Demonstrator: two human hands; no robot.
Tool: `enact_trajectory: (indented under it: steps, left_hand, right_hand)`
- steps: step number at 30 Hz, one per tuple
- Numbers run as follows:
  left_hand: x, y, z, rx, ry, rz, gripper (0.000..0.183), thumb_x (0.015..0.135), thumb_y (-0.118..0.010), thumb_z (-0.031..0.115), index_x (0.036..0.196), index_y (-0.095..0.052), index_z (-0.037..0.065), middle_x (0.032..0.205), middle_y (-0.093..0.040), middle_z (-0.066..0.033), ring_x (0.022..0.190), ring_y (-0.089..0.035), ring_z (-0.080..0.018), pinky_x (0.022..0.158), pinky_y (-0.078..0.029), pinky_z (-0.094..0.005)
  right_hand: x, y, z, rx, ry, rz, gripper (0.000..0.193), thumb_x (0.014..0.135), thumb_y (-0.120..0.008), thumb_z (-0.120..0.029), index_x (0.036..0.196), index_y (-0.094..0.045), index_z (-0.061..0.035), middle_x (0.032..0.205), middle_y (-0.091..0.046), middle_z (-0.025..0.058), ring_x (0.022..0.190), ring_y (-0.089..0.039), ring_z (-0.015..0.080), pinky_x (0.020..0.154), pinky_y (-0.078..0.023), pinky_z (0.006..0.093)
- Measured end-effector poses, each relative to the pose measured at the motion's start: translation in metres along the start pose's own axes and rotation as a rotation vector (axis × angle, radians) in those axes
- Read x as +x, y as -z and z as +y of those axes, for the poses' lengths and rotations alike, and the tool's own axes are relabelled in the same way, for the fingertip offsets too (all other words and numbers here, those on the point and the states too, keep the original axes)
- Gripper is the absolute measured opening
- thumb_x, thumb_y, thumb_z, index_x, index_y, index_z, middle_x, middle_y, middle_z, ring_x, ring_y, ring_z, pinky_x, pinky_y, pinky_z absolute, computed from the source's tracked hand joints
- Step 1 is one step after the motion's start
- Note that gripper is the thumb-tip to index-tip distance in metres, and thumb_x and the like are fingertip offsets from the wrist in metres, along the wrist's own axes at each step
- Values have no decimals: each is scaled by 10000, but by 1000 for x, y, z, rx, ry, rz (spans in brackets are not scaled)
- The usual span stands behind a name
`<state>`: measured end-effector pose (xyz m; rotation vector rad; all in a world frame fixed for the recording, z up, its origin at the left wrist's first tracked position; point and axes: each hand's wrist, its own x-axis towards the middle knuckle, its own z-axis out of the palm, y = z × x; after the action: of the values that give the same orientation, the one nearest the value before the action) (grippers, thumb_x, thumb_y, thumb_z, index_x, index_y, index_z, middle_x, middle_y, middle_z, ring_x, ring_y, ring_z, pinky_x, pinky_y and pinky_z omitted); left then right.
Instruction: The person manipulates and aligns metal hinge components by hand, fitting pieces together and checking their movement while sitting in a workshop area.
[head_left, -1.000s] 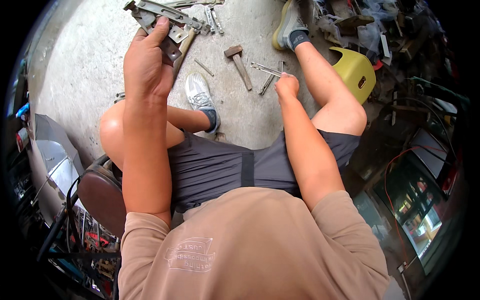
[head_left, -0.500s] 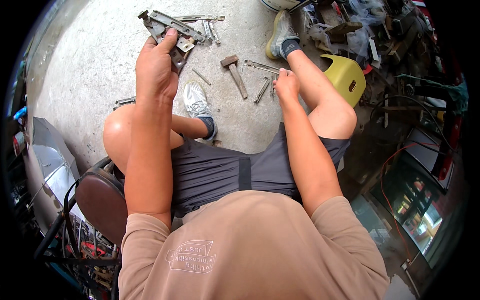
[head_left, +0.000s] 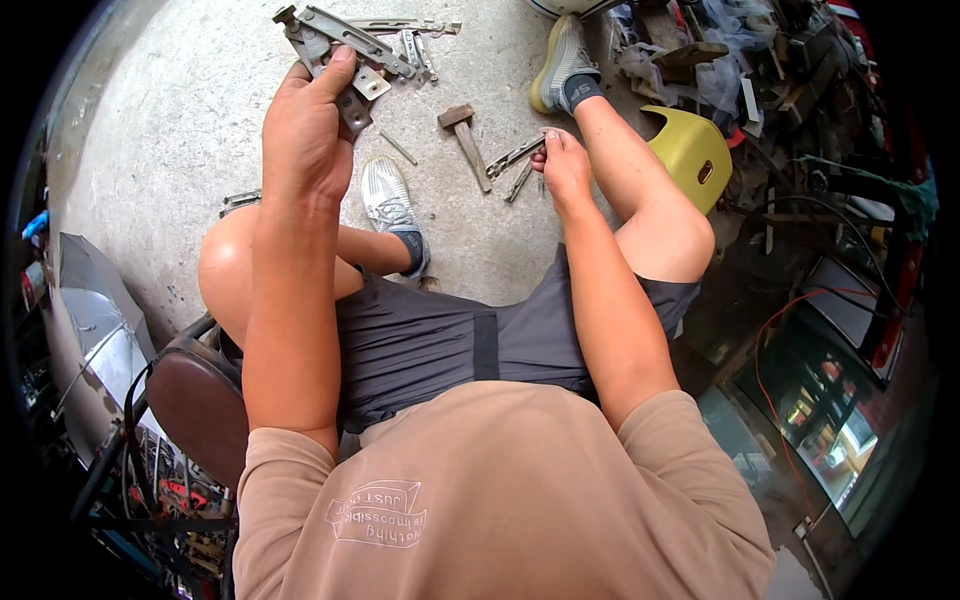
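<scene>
Left hand (head_left: 308,130), eleven o'clock, gripped metal brackets (head_left: 368,47), seemingly keeping them bunched. Right hand (head_left: 566,168), one o'clock, pinched metal strip (head_left: 515,155).

Looks like a small, cluttered repair workshop. Keeps a wooden-handled hammer (head_left: 467,147), a thin rod (head_left: 398,148) and loose metal strips (head_left: 426,60) straight on a bare, stained concrete floor (head_left: 170,140), with a hinged metal fitting (head_left: 362,43) raised above in the left hand (head_left: 308,130). Heaps wood scraps (head_left: 690,53) and crumpled plastic sheeting (head_left: 715,85) at upper right, near a yellow moulded shell (head_left: 685,155). Trails an orange cable (head_left: 757,370) past a dark reflective pane (head_left: 815,410). Crams red parts (head_left: 180,495) and tangled metal in at lower left, below a brown padded seat (head_left: 200,405).
</scene>
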<state>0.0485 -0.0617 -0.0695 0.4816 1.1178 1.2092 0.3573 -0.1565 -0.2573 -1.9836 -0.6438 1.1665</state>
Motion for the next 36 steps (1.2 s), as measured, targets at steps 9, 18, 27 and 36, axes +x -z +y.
enact_trajectory:
  steps: [9,18,27,36]
  left_hand:
    - [4,1,-18,303,34,-101,220,1087,-653,195,1216,-660,18,1001,-731,-22,819,-638,-77,738,-515,-266]
    - [-6,-4,-37,819,-72,-268,247,1072,-636,190,1236,-652,6,928,-693,-112,846,-632,-173,782,-519,-350]
    - [-24,-19,-43,903,-25,-387,288,1078,-617,232,1208,-629,-24,929,-700,-171,836,-649,-244,779,-519,-399]
    - [-22,-20,-46,854,22,-392,319,1076,-623,235,1227,-633,-45,913,-693,-152,807,-628,-217,747,-515,-391]
  right_hand:
    - [-33,-9,-86,293,295,-224,321,1164,-508,-283,1253,-683,-30,944,-684,15,820,-667,107,778,-606,293]
    - [-60,1,-130,340,461,-317,312,1167,-506,-301,1266,-684,-64,932,-683,-19,829,-685,97,800,-597,286]
    - [-81,3,-150,442,436,-364,327,1180,-452,-288,1303,-648,-57,935,-692,33,865,-727,145,834,-613,318]
    - [-84,1,-155,510,479,-400,303,1176,-477,-280,1301,-648,-64,939,-697,11,871,-733,122,821,-621,292]
